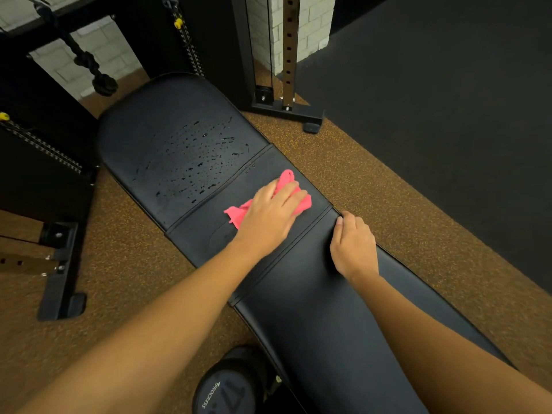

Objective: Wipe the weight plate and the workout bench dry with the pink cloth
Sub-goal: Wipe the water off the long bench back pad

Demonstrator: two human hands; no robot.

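Note:
A long black padded workout bench (pixel 185 115) runs from the lower right to the upper left. Its far panel carries many water droplets (pixel 197 162). My left hand (pixel 270 213) lies flat on the pink cloth (pixel 286 177), pressing it onto the bench's middle panel. My right hand (pixel 354 246) rests on the bench's right edge beside a seam, fingers curled over the side. A dark round weight (pixel 230 389) with white lettering sits on the floor at the bottom, partly under the bench; I cannot tell whether it is a plate or a dumbbell head.
A cable machine frame (pixel 286 106) stands on the floor beyond the bench's far right corner. Another black frame foot (pixel 59 270) and weight stack sit at the left. A rope handle (pixel 103 83) hangs at the upper left. Brown speckled floor surrounds the bench.

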